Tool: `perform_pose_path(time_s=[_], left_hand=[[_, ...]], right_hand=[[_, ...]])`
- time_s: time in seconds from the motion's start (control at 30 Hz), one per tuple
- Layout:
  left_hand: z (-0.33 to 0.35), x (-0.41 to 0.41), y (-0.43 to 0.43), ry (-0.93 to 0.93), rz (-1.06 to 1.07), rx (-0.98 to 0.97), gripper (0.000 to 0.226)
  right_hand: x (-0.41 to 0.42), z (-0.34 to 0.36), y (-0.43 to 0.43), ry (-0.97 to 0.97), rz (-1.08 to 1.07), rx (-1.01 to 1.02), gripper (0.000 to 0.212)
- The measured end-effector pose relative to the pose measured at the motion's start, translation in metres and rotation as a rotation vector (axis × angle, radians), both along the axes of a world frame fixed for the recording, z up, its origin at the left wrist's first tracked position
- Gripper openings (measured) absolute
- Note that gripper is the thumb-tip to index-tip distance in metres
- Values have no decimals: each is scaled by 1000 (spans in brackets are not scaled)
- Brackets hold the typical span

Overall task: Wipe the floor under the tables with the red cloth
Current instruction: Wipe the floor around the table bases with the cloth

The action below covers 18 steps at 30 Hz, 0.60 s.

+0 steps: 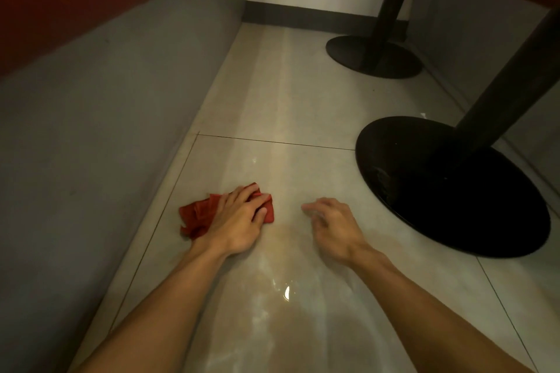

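Note:
A crumpled red cloth (197, 216) lies on the glossy beige tile floor (281, 118) near the left wall base. My left hand (239, 218) presses flat on the cloth with its fingers spread over it, covering its right half. My right hand (330, 221) rests on the bare floor a little to the right of the cloth, fingers loosely curled with the tips touching the tile, holding nothing.
A grey bench base (100, 136) runs along the left. Two black round table bases with poles stand at the right: a near one (448, 188) and a far one (374, 54). A white wall with a dark skirting (303, 17) closes the far end.

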<state>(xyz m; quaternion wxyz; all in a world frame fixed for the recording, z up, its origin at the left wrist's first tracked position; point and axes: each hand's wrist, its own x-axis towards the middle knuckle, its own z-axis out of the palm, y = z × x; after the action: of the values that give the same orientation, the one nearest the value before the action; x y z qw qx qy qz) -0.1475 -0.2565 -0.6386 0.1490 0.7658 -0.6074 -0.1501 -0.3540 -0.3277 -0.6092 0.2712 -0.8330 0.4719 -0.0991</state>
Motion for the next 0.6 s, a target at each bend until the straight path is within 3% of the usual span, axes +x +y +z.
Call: perform_pose_path(time_s=[0.1, 0.47, 0.6], left_hand=[[3, 9, 10, -41, -2, 9, 46], [-4, 19, 77, -24, 370, -119, 63], [-4, 7, 76, -137, 418, -12, 51]], right_hand=[[-5, -5, 11, 127, 71, -17, 40], [-4, -14, 16, 210, 86, -1, 46], [-7, -8, 15, 249, 123, 5, 46]])
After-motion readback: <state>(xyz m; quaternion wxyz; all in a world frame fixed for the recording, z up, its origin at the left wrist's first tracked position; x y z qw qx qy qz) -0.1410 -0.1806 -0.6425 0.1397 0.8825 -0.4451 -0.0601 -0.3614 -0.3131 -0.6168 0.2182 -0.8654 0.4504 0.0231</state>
